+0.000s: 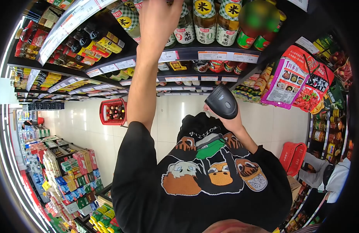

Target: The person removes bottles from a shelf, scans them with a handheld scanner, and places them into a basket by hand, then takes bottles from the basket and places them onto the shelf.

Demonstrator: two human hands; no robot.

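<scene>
My left arm reaches up to the shelf of rice vinegar bottles. My left hand is in front of them at the top edge of the view. Its fingers are cut off or hidden, so I cannot tell if it grips a bottle. My right hand is closed around a black barcode scanner, held in front of my black T-shirt and below the shelf edge.
Price tags line the shelf edge. A red basket with bottles stands on the floor at left, another red basket at right. Large food packets hang at right. Stacked goods fill the lower left. Another person is at far right.
</scene>
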